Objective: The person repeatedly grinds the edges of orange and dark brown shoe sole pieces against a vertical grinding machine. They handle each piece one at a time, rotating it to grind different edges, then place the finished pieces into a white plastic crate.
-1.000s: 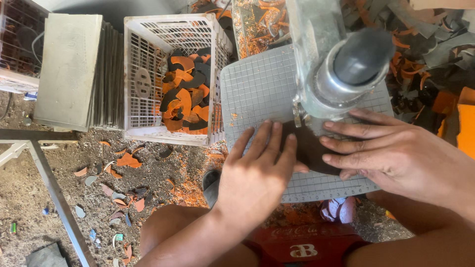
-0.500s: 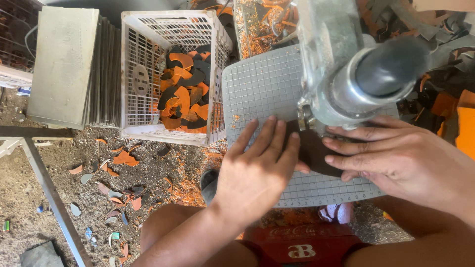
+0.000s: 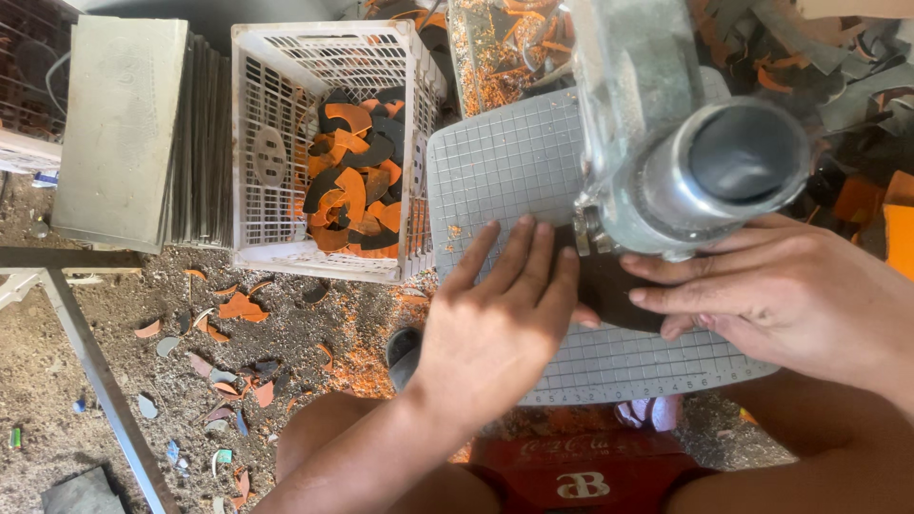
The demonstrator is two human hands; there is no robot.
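- Left hand [image 3: 495, 319] is lying flat, palm down, fingers straight and close together, pressing on the grey gridded cutting mat [image 3: 505, 167] and touching the left edge of the dark sheet piece [image 3: 614, 290].
- Right hand [image 3: 771, 295] is coming in from 3 o'clock, fingers extended and slightly curled, fingertips pressing down on the same dark piece. Not gripping around it, just holding it flat.
- Dark sheet piece: one, near black, flat, looking like leather or rubber; it is sitting on the mat directly under the machine head, between the two hands. Most of it is hidden by fingers and machine, so can't tell the outline.
- Metal machine head [image 3: 685, 162]: one, grey, with a round cylinder end facing the camera, hanging over the mat at 1 o'clock from the left hand.
- Mat: one, square grid, ruler scale along the near edge, a few orange crumbs lying on it.
- White plastic crate [image 3: 276, 143]: one, at 10 o'clock from the left hand, touching the mat's left edge, holding a heap of orange and black curved cut-outs [image 3: 357, 190]; too many overlapping to count.
- Stack of grey flat boards [image 3: 124, 124]: one stack, standing at 9 o'clock of the crate, just beside it.
- Floor [image 3: 190, 381] at 7 o'clock is carrying scattered orange and grey offcuts, roughly a dozen or more.
- Red crate [image 3: 581, 476]: one, sitting at 6 o'clock between the person's knees.
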